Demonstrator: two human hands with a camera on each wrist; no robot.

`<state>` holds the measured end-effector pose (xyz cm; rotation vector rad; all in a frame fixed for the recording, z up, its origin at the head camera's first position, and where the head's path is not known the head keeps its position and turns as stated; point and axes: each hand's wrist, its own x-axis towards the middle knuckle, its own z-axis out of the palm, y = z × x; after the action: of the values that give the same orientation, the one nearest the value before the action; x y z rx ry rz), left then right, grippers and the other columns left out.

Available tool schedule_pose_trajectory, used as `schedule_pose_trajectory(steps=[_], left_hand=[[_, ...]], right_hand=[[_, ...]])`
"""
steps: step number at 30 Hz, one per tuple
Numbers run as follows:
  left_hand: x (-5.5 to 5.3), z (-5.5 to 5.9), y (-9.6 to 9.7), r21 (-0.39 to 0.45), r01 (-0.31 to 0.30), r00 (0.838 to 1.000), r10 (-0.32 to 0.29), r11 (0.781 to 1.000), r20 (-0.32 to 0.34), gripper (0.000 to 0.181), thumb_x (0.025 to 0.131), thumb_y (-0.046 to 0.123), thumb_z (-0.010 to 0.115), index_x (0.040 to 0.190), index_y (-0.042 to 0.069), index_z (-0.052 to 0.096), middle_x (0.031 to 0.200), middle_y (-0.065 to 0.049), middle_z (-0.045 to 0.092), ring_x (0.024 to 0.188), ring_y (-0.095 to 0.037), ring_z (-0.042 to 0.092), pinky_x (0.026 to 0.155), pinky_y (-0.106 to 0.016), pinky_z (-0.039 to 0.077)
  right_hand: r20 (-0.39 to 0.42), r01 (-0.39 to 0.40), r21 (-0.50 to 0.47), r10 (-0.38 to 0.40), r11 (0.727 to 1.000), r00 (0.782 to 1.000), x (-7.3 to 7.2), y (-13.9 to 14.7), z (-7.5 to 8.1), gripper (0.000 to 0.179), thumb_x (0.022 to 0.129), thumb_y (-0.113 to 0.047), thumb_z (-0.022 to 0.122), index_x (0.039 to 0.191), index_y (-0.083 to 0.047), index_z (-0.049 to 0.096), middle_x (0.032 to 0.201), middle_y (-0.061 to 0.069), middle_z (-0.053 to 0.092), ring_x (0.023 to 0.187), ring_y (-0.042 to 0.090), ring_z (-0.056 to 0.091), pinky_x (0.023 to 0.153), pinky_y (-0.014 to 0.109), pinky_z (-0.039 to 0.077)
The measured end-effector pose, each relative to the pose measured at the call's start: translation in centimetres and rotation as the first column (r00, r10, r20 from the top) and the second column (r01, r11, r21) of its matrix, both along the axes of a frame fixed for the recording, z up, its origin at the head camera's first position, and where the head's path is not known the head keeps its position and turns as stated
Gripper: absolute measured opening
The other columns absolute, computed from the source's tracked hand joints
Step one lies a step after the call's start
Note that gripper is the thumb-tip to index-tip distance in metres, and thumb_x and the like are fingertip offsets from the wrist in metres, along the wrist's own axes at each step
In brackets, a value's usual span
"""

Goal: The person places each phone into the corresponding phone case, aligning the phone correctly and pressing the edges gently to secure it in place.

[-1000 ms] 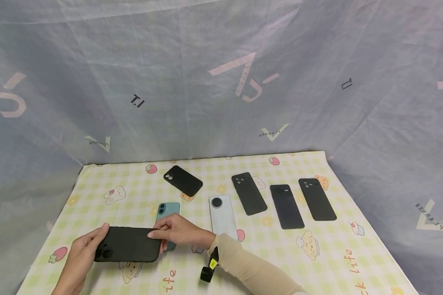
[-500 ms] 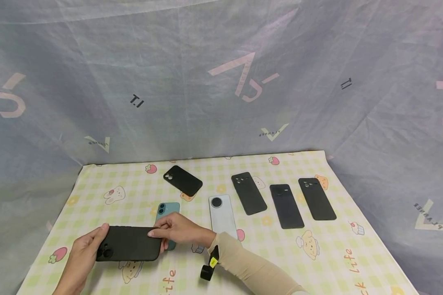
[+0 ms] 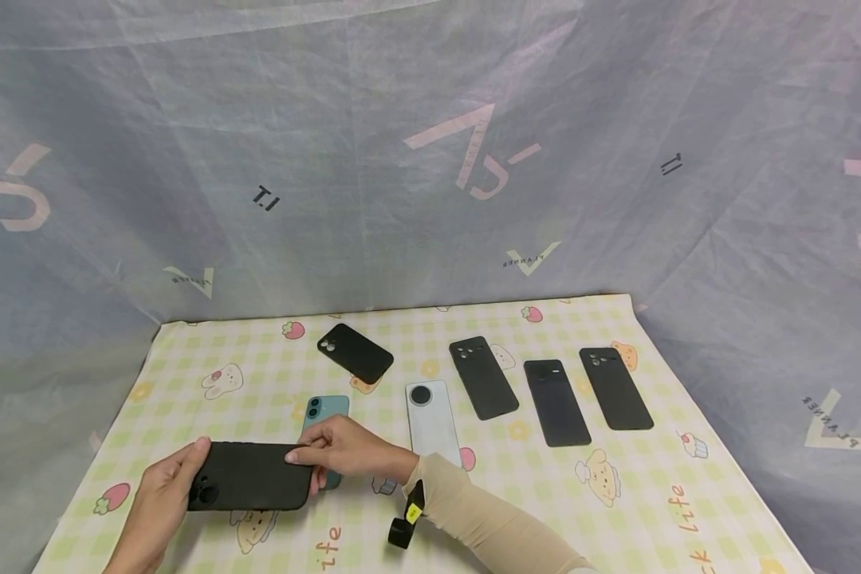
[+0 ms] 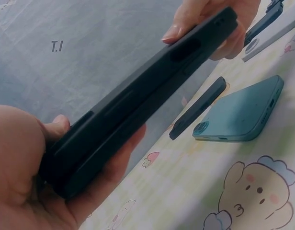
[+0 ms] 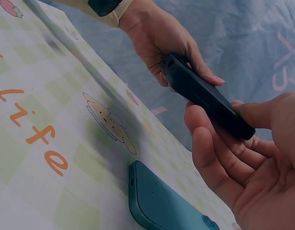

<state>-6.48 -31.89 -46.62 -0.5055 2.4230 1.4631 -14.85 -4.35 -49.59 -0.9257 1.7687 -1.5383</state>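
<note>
Both hands hold a black phone case (image 3: 251, 477) level above the table, its back with the camera end facing up. My left hand (image 3: 159, 490) grips the camera end, thumb on top and fingers beneath, as the left wrist view shows. From that side the edge (image 4: 138, 100) looks like two dark layers, apparently a dark phone against the case. At the other end my right hand (image 3: 347, 448) pinches a corner between thumb and fingers. Below the right hand a teal phone (image 3: 328, 406) lies camera side up, partly covered by that hand. The inner side of the case is hidden.
A white phone (image 3: 433, 422) lies right of the teal one. Farther back are a small black case (image 3: 355, 353), another black case (image 3: 484, 376), a dark phone (image 3: 557, 402) and a third black case (image 3: 616, 387). A grey cloth (image 3: 373, 159) hangs behind the patterned tablecloth (image 3: 545, 518).
</note>
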Motion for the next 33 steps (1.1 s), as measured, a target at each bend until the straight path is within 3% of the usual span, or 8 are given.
schedule_pose_trajectory(steps=[14,20,22,27,29,33], left_hand=[[0.2,0.1,-0.1,-0.107,0.055,0.997,-0.060,0.993,-0.043,0.087,0.114,0.061,0.023,0.161,-0.011,0.036,0.168,-0.035,0.028,0.156,-0.054,0.022,0.122,-0.070,0.027],[0.3,0.0,-0.1,-0.127,0.020,0.997,-0.030,0.992,-0.072,0.084,0.114,0.062,0.026,0.150,-0.009,0.051,0.163,-0.035,0.038,0.151,-0.054,0.033,0.116,-0.068,0.037],[0.3,0.0,0.1,-0.147,-0.009,0.996,-0.003,0.989,-0.086,0.081,0.113,0.063,0.027,0.144,-0.006,0.056,0.160,-0.034,0.043,0.148,-0.051,0.040,0.111,-0.059,0.045],[0.5,-0.2,0.7,-0.137,-0.091,0.989,0.073,0.986,-0.132,0.078,0.114,0.061,0.029,0.145,-0.004,0.059,0.160,-0.030,0.046,0.146,-0.047,0.044,0.107,-0.055,0.046],[0.5,-0.2,1.0,-0.104,-0.107,0.986,0.092,0.989,-0.140,0.079,0.114,0.060,0.028,0.151,-0.005,0.054,0.163,-0.032,0.041,0.150,-0.050,0.038,0.113,-0.064,0.040],[0.5,-0.3,1.2,-0.071,-0.133,0.981,0.121,0.989,-0.152,0.080,0.114,0.060,0.026,0.156,-0.005,0.048,0.164,-0.032,0.039,0.153,-0.050,0.033,0.118,-0.068,0.034]], right_hand=[[0.010,-0.002,-0.010,0.002,1.000,1.000,0.4,-0.1,0.2,0.025,0.110,-0.018,0.065,0.094,0.000,0.072,0.066,0.005,0.074,0.058,0.010,0.071,0.071,0.053,0.064],[0.009,0.041,-0.004,-0.041,0.999,0.999,0.5,-0.3,0.0,0.025,0.110,-0.020,0.065,0.096,0.000,0.074,0.066,0.003,0.073,0.058,0.009,0.071,0.071,0.049,0.065],[0.015,0.082,-0.009,-0.082,0.997,0.997,0.5,-0.3,0.0,0.025,0.109,-0.020,0.066,0.098,0.000,0.076,0.067,0.005,0.074,0.058,0.008,0.070,0.071,0.045,0.065],[0.099,0.205,-0.011,-0.203,0.979,0.974,0.8,-0.5,-0.2,0.026,0.108,-0.024,0.068,0.108,-0.001,0.079,0.074,0.005,0.075,0.060,0.007,0.067,0.073,0.031,0.063],[0.146,0.244,-0.005,-0.241,0.970,0.960,0.9,-0.5,-0.2,0.027,0.108,-0.026,0.068,0.110,-0.002,0.079,0.074,0.002,0.074,0.061,0.008,0.066,0.074,0.026,0.061],[0.246,0.282,-0.026,-0.267,0.959,0.932,1.2,-0.6,-0.2,0.027,0.108,-0.025,0.067,0.110,0.000,0.077,0.078,0.000,0.074,0.063,0.010,0.066,0.072,0.025,0.060]])
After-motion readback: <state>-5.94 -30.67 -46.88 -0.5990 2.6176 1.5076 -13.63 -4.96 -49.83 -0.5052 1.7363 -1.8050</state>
